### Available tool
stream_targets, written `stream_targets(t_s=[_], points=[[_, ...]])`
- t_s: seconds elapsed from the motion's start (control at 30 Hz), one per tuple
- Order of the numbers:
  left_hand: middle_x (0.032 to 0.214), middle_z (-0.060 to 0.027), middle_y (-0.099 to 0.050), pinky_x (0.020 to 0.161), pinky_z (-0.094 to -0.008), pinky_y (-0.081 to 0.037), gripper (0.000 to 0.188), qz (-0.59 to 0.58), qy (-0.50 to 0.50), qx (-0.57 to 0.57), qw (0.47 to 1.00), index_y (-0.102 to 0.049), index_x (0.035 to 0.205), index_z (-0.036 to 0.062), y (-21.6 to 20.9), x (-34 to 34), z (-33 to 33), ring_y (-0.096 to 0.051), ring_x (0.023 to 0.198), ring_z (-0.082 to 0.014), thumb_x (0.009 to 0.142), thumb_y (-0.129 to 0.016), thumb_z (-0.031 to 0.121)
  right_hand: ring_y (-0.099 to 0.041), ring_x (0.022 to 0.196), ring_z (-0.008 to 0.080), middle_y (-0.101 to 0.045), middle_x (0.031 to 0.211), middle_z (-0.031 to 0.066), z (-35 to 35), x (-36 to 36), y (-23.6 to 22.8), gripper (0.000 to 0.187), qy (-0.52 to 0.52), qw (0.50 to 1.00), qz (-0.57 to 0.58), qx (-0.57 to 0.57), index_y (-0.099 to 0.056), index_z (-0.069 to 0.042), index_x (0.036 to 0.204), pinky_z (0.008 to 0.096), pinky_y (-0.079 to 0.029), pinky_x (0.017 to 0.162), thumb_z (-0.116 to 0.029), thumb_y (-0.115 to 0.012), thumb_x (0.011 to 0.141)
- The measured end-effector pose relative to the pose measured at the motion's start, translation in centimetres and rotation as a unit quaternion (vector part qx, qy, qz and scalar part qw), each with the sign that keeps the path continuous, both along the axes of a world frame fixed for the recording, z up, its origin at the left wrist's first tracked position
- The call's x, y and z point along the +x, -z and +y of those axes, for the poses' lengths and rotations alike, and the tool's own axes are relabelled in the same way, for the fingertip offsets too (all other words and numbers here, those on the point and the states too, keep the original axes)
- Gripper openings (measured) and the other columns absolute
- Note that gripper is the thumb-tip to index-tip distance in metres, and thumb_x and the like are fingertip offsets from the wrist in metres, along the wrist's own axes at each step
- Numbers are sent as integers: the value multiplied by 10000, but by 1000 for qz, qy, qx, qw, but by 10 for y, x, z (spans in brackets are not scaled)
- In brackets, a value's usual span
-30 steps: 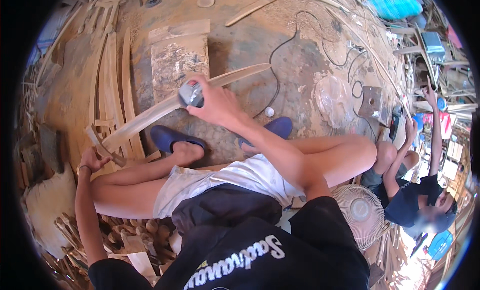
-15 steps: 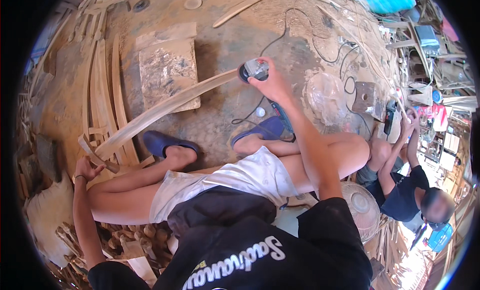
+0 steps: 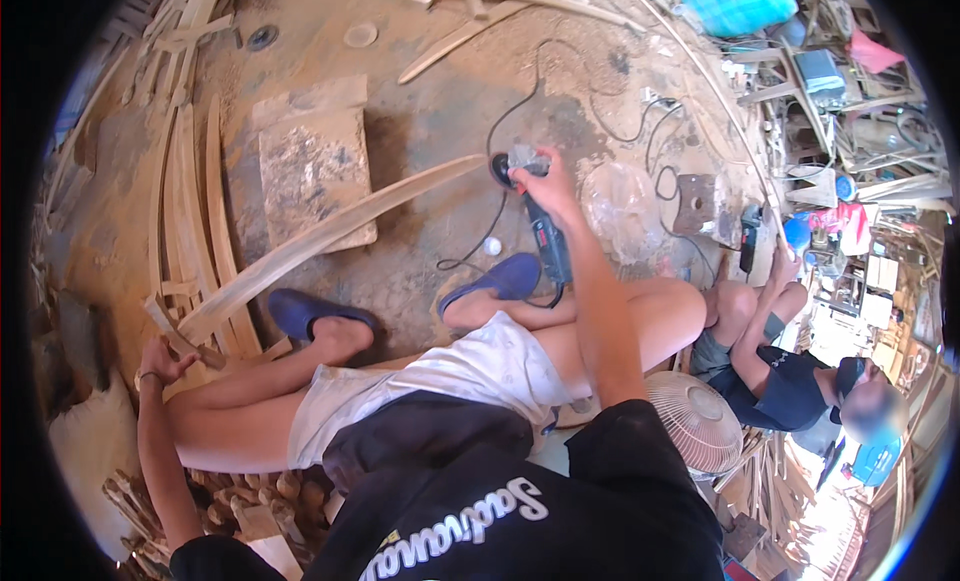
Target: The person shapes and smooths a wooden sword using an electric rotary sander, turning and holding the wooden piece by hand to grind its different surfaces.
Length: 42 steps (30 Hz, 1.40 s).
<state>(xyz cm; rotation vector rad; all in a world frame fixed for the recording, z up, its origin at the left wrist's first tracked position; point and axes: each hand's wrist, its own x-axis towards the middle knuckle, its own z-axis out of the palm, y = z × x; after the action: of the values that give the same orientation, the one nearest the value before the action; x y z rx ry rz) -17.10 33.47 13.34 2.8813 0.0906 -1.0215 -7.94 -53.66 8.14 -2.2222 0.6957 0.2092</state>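
as seen from above, grips the angle grinder (image 3: pixel 547 246) in the right hand (image 3: pixel 550 188), clamping fingers (image 3: pixel 556 163) around its head, just beside the tip of the long wooden slat (image 3: pixel 320 233). rests the left hand (image 3: pixel 158 361) by the slat's crosspiece (image 3: pixel 185 336); cannot tell its finger closure. shows white lettering (image 3: pixel 462 526) across the black shirt (image 3: pixel 600 511).

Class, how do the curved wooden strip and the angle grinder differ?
The wooden strip is long and pale; the angle grinder is shorter, mostly dark blue and grey. The wooden strip slants up to the right; the angle grinder runs nearly straight up the picture. Both are longer than wide.
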Motion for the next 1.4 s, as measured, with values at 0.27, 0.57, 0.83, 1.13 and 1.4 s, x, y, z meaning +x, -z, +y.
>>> stream_targets(t_s=[0.27,0.57,0.83,1.13,1.4], points=[[896,-194,-811,780,-474,-611,742,-62,-35,-67,995,-775,959,2,46,-14,26,-797,849,-356,760,-894,707,-757,989,210,-763,1172,160,33,-12,-48,821,108,980,-26,165,-506,-56,1545,379,-607,880,-270,-944,884],[867,-282,-759,840,-515,-580,861,-82,-89,-89,989,-776,908,-34,52,19,-37,-775,894,-378,1088,-482,755,-794,965,295,-785,1148,164,130,-17,-91,811,-82,990,-82,76,-486,-185,1581,439,-607,887,-380,-899,910],[1339,-317,-752,1120,-582,-516,1007,38,-141,-60,987,-794,1274,-21,42,45,-146,-706,1271,-514,1084,-294,833,-766,1031,527,-798,1110,278,283,-50,-137,831,-302,948,-96,2,-440,-263,1592,587,-599,844,-422,-872,900],[1249,-348,-770,1105,-573,-533,928,40,-176,-69,981,-798,1212,-71,11,23,-170,-728,1242,-513,1148,-303,711,-782,1011,492,-810,1069,243,391,-79,-144,786,-446,892,-47,-47,-448,-279,1575,586,-600,850,-371,-862,912],[1310,-330,-763,1139,-571,-519,877,16,-154,-68,986,-781,1274,-64,52,17,-161,-717,1288,-499,1157,-300,659,-783,934,521,-786,953,287,420,-84,-142,795,-496,867,-36,-21,-417,-275,1587,611,-613,847,-405,-840,926]])
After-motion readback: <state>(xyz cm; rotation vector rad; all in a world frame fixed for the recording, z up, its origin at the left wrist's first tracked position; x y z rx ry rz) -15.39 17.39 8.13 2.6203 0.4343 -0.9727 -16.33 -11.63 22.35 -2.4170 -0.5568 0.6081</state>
